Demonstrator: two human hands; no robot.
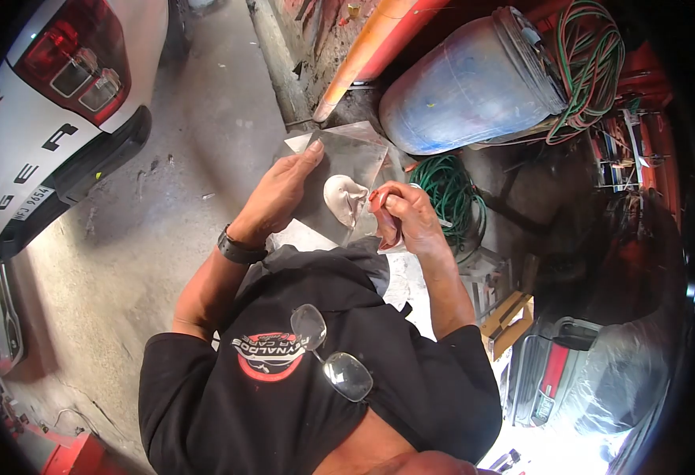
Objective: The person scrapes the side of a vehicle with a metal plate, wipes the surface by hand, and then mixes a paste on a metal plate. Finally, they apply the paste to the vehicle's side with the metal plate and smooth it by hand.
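Observation:
My left hand (pixel 290 178), with a dark watch on its wrist, grips a flat grey sheet (pixel 313 207) by its left edge, thumb on top. A smooth mound of off-white putty (pixel 339 199) sits on the sheet, right of that hand. My right hand (pixel 415 214) is closed around a soft reddish-brown tube (pixel 388 223), its upper end close to the putty's right side. The fingers of my left hand under the sheet are hidden.
A white pickup (pixel 54 142) stands at the left. A blue drum (pixel 470 87) lies at the upper right with a coiled hose (pixel 589 67) on it. Green hose (pixel 449 190) is coiled on the floor. Eyeglasses (pixel 346 376) hang on my black shirt.

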